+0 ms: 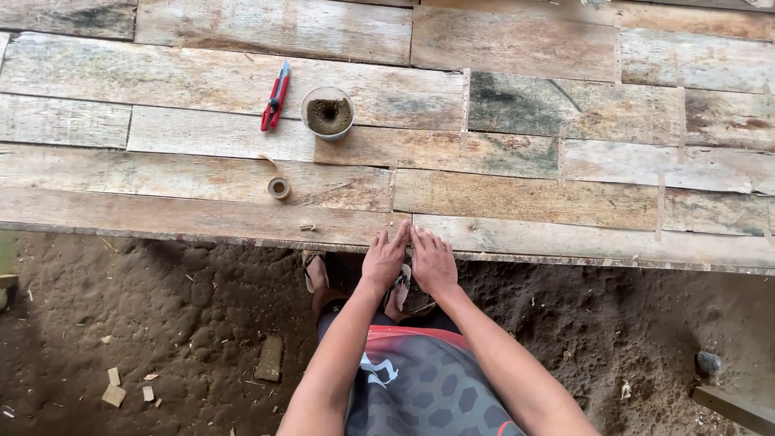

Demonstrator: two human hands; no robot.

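My left hand [383,258] and my right hand [432,260] lie flat side by side on the near edge of a weathered plank tabletop [517,198], fingers stretched forward and almost touching each other. Neither hand holds anything. Farther back on the planks stands a small clear cup [328,113] filled with brown powder. A red utility knife [275,97] lies just left of the cup. A small roll of tape [278,188] sits between the cup and my hands, to the left.
Below the table's edge is dark bare soil [178,323] with my sandalled feet [316,274]. A brick-like block [270,358] and several wood chips [114,394] lie on the ground at left. A stone [708,362] and a board end [739,408] are at right.
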